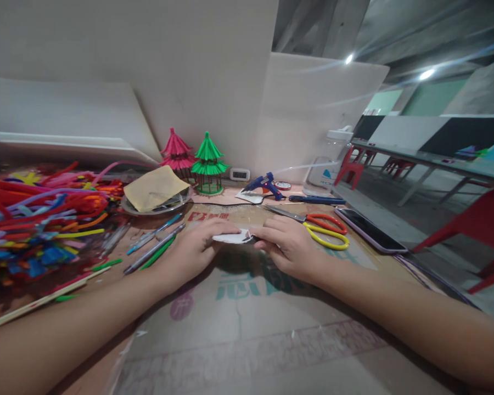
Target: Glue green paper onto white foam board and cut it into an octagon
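Observation:
Between my hands, above the covered board, is a small flat white piece (231,238) with a rounded near edge and a dark mark at its right end. My left hand (203,244) grips its left side, thumb below and fingers on top. At the right end, my right hand (286,247) is closed in a pinch; a small dark bit shows at its fingertips, too small to name. Scissors (323,230) with red and yellow handles lie just beyond my right hand. Pens (154,249) and a green stick lie left of my left hand.
Colourful pipe cleaners (45,219) are heaped at left, beside a dish (177,206) with sandpaper-like sheet on top. Pink (176,151) and green (208,164) pagoda models stand behind. A blue glue gun (267,185), water bottle (327,164) and phone (370,230) are at back and right.

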`<state>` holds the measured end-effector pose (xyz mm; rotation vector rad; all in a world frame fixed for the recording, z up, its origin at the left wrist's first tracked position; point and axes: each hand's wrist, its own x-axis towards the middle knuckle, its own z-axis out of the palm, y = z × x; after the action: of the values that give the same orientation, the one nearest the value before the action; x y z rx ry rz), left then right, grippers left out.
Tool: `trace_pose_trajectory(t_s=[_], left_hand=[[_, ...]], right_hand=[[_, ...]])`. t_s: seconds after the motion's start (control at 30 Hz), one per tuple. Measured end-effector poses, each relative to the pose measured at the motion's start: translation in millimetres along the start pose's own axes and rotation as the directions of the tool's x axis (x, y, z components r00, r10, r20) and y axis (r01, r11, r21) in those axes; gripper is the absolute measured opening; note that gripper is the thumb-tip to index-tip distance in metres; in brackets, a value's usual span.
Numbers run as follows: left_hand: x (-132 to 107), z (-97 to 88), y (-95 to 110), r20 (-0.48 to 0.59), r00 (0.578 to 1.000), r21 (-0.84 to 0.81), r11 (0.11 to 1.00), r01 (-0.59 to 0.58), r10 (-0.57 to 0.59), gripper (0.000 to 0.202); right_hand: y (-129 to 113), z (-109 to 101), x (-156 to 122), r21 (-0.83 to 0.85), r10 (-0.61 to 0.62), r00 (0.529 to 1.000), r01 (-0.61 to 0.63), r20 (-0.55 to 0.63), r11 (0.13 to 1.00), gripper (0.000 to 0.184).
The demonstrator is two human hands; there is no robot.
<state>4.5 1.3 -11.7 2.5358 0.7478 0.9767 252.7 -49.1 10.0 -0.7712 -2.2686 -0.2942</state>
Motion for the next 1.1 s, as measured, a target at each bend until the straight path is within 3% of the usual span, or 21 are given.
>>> trace_pose_trajectory(t_s=[0.37, 0.73, 1.0, 1.1], left_hand=[[-0.3, 0.0, 2.7, 0.021, 1.0, 0.043, 0.999, -0.021, 0.02, 0.046], [-1.0, 1.5, 0.4, 0.014, 1.0, 0.062, 0.998, -0.02, 0.019, 0.051], [-0.5, 2.4, -0.5, 0.026, 1.0, 0.058, 0.998, 0.006, -0.008, 0.047], [-0.4, 1.8, 2.4, 0.018, 1.0, 0.042, 0.999, 0.025, -0.025, 0.044]], right_hand=[[-5.6, -1.4, 0.8, -0.04, -0.004, 1.0, 0.005, 0.027, 0.999, 0.034], [-4.3, 0.0, 1.8, -0.05, -0.039, 0.999, 0.039, -0.012, 0.998, 0.025], [-4.5, 0.5, 2.1, -0.037, 0.003, 1.0, -0.003, 0.002, 0.999, 0.029], [-2.9, 0.4, 1.1, 0.024, 0.088, 0.996, -0.088, 0.01, 0.996, 0.028]])
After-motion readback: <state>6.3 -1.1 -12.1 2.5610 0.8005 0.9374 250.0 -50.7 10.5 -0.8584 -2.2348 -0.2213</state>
